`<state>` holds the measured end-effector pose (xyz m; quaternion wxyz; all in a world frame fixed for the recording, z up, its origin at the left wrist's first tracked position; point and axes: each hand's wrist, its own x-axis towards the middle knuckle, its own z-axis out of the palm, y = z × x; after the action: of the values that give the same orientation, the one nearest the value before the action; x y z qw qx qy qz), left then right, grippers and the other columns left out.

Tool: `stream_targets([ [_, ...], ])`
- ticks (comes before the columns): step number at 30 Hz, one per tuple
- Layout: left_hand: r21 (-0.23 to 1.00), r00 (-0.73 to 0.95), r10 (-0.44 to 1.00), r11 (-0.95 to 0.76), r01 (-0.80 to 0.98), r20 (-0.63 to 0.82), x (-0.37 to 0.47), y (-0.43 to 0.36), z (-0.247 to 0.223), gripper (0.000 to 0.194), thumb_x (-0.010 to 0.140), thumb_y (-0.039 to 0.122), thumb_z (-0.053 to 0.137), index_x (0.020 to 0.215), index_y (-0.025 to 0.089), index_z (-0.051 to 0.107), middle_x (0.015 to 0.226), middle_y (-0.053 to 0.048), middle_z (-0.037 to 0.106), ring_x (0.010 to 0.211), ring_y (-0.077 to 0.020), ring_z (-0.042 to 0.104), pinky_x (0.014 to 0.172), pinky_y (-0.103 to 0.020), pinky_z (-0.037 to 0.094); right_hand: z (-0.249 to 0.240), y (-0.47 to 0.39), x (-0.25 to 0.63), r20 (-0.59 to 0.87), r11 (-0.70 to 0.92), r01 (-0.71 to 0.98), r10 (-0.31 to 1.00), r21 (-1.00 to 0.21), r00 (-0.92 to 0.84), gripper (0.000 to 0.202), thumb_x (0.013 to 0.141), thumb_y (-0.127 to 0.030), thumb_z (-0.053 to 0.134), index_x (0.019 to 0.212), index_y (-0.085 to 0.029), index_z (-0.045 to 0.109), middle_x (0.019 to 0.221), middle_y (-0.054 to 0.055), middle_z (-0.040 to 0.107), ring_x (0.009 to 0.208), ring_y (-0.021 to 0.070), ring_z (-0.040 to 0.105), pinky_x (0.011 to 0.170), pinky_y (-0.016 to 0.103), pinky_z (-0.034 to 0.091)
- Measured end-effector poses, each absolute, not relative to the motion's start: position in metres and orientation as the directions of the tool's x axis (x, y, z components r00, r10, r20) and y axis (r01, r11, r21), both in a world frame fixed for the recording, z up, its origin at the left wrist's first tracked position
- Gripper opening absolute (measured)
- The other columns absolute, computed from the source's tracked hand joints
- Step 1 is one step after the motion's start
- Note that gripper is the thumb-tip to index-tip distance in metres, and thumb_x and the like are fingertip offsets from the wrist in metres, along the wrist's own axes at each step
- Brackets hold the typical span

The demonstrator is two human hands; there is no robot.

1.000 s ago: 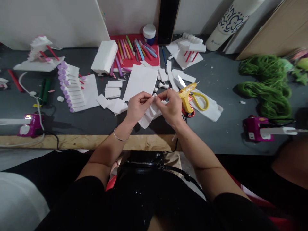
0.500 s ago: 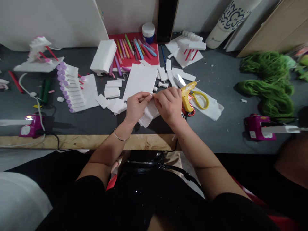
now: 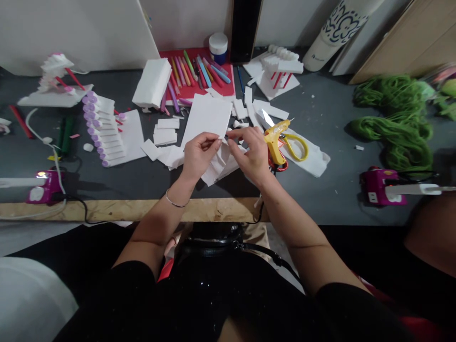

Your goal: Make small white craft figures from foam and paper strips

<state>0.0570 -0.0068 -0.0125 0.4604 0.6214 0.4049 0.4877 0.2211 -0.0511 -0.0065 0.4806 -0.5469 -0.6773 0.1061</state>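
Observation:
My left hand point(image 3: 200, 154) pinches the upper edge of a thin crumpled white sheet point(image 3: 218, 167), which hangs below the fingertips. Close beside it, my right hand point(image 3: 252, 153) has its thumb and forefinger slightly apart at the sheet's right side. Behind both hands lies a flat white board point(image 3: 206, 116). A yellow glue gun point(image 3: 275, 142) and yellow-handled scissors point(image 3: 298, 151) rest just right of my right hand. Small white rectangular pieces point(image 3: 166, 135) lie to the left.
Markers point(image 3: 188, 71) lie on a red sheet at the back. White stair-like models point(image 3: 107, 133) stand left and back right. Green yarn point(image 3: 395, 123) and a purple power block point(image 3: 381, 187) are at the right, a white bottle point(image 3: 320, 50) behind. People sit on both sides.
My right thumb and forefinger have spread apart from a closed grip near the left fingertips. More of the white sheet shows between my hands.

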Motion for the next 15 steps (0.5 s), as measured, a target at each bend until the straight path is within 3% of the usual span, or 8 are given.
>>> stream_targets([
  [9,0.868,0.3,0.874,-0.45,0.21,0.381,0.0518,-0.0143,-0.0018,0.007,0.092,0.025,0.071,0.09,0.02,0.076,0.088,-0.002,0.08,0.079,-0.0122,0.072,0.071,-0.022,0.056,-0.0062,-0.0471,0.2247,0.377,0.305,0.408,0.92,-0.861,0.109,0.003,0.088,-0.027,0.071,0.087,-0.024,0.072,0.082,-0.002,0.075,0.076,0.0151,0.061,0.079,0.035,0.049],
  [15,0.868,0.284,0.887,-0.434,0.239,0.365,0.0497,-0.0144,-0.0025,0.012,0.092,0.032,0.074,0.088,0.022,0.077,0.085,-0.001,0.081,0.074,-0.0124,0.073,0.071,-0.023,0.056,-0.0052,-0.047,0.2273,0.377,0.317,0.395,0.923,-0.862,0.081,0.004,0.086,-0.026,0.07,0.083,-0.024,0.068,0.079,-0.002,0.069,0.078,0.0154,0.058,0.079,0.035,0.048],
])
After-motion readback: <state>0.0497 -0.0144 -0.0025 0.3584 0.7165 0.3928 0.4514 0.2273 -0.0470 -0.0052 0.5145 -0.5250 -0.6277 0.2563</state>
